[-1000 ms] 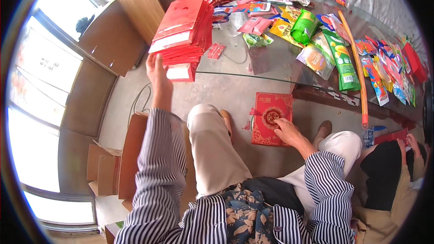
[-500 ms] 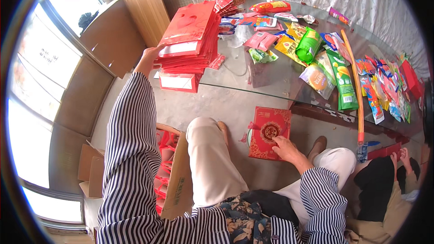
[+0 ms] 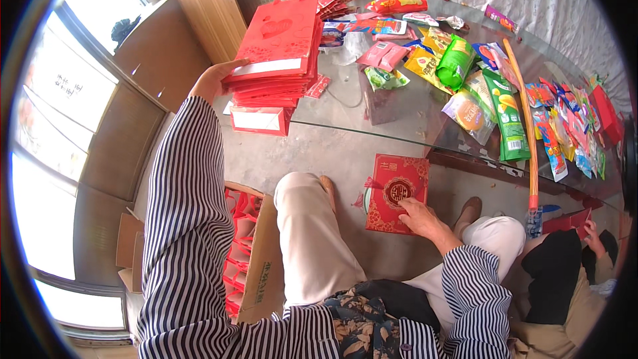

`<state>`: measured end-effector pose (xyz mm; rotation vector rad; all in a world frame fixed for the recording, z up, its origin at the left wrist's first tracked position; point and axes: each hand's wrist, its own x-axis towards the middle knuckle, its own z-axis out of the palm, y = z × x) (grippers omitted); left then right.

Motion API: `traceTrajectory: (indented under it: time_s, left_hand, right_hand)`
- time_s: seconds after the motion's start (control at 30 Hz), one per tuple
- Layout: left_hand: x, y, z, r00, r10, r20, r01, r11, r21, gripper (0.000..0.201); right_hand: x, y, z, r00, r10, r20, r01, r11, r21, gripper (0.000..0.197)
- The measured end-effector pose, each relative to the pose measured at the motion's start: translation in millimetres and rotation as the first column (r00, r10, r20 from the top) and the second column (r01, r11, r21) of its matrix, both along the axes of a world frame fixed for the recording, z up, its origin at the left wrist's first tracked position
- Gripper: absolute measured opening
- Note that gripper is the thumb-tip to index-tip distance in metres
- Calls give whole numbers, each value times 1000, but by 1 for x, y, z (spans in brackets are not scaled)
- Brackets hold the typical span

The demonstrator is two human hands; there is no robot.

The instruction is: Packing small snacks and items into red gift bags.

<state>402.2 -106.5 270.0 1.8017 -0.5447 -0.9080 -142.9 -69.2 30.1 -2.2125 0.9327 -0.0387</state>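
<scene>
A thick pile of flat, folded red gift bags point(image 3: 282, 30) lies at the left end of the glass table, the top one showing a heart pattern and a white strip. My left hand point(image 3: 218, 78) is at the pile's left edge, its fingers over the top bag and closed on that edge. Between my knees is a red gift bag point(image 3: 392, 183) with a round dark emblem and gold flowers; a ribbon shows at its left side. My right hand point(image 3: 420, 216) grips its lower right edge, fingers across the front. The thumb is hidden.
Snack packets point(image 3: 458, 63) crowd the glass table point(image 3: 392, 116), crossed by a long wooden stick point(image 3: 522, 106). By my left leg stands a cardboard box point(image 3: 259, 259) of red bags. Another person's hand point(image 3: 593, 239) is at the far right, near a red item.
My left hand has shifted slightly up, with its fingers now reaching further over the top bag. My right hand and its bag have hardly moved. The neighbour's hands have moved a little.
</scene>
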Motion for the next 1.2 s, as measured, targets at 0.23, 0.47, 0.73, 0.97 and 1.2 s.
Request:
traceTrajectory:
  time_s: [0.23,0.47,0.73,0.97,1.2]
  left_hand:
    - [-18,-3,7,1000,-16,9,15,996,86,29]
    - [-17,4,-4,895,-203,396,38,921,388,62]
    - [-46,7,-6,877,-233,421,69,926,370,77]
    - [-43,9,-23,984,12,177,-21,999,49,55]
    - [-69,-2,-4,995,85,45,-86,996,14,37]
  right_hand:
    - [-2,-2,-4,1000,5,13,-4,1000,-19,39]
    - [2,-2,4,998,26,58,-24,999,-23,38]
    - [1,-7,1,996,59,69,-57,998,-35,36]
    - [-2,-4,19,998,46,52,-45,999,-20,37]
    - [-8,-6,28,999,54,6,-54,998,-42,40]
